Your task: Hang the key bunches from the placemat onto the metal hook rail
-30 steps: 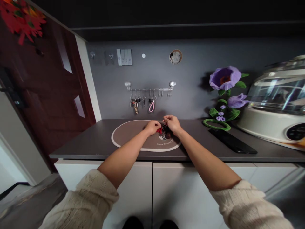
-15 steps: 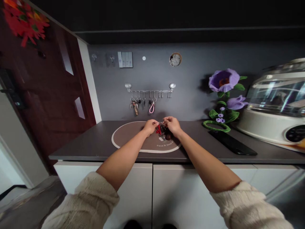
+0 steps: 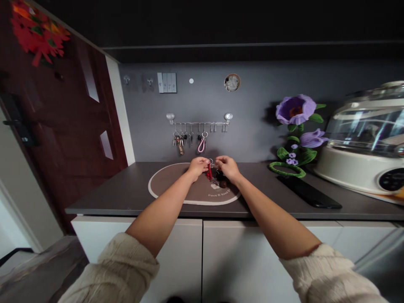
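Observation:
Above the brown oval mat (image 3: pixel 170 182), my left hand (image 3: pixel 198 167) pinches a metal key ring (image 3: pixel 211 160) with a red strap (image 3: pixel 209 172) dangling from it. My right hand (image 3: pixel 228 167) is close by on the right, its thumb and fingertips pressed together; what they hold is too small to make out. Dark keys (image 3: pixel 219 175) and a round brown charm (image 3: pixel 223 184) are below and between the hands, partly covered by the right one. Whether they hang from the ring or rest on the mat, I cannot tell.
A wall rail (image 3: pixel 198 123) carries several key bunches on its left hooks. Right of the mat are a black phone-like slab (image 3: pixel 307 191), purple knitted flowers (image 3: pixel 296 110) with a green ring base, and a cream appliance (image 3: pixel 356 164). A dark red door (image 3: pixel 78 126) stands left.
The ring now shows upright between my hands, and the red strap hangs straighter from it. My right fingertips have drawn slightly apart from the bunch. The camera view has tilted a little upward.

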### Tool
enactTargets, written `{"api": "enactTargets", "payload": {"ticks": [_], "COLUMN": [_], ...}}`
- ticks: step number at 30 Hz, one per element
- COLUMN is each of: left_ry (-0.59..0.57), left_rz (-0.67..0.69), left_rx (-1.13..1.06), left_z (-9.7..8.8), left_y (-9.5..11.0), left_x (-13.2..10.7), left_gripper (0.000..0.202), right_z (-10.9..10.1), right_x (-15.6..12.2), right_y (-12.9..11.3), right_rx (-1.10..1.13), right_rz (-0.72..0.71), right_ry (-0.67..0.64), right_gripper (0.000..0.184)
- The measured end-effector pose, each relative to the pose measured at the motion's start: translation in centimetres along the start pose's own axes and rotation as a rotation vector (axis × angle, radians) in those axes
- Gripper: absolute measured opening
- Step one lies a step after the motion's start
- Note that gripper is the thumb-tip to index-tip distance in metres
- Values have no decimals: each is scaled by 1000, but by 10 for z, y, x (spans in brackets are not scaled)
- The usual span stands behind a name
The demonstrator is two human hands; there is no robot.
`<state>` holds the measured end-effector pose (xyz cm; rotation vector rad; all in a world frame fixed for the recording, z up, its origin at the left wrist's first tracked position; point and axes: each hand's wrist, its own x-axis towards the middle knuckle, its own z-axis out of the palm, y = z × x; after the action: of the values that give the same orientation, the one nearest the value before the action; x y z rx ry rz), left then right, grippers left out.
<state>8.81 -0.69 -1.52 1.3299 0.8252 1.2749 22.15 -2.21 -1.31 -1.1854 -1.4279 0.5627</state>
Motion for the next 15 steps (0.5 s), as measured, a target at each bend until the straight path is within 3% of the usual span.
{"api": "enactTargets", "payload": {"ticks": [7, 15], "left_ry": [11, -40], "left_rz": [16, 50], "left_rx": [-107, -155], "left_z": [0, -1], "left_y": [5, 4], "left_x": [0, 1], "left_gripper": [4, 8], "right_z": [-1, -2], "right_x": [0, -2], "right_y": [2, 0], "right_rx": [-59, -38], "right_rz": [-157, -236], "right_ry": [-64, -85], "right_gripper": [21, 25]}}
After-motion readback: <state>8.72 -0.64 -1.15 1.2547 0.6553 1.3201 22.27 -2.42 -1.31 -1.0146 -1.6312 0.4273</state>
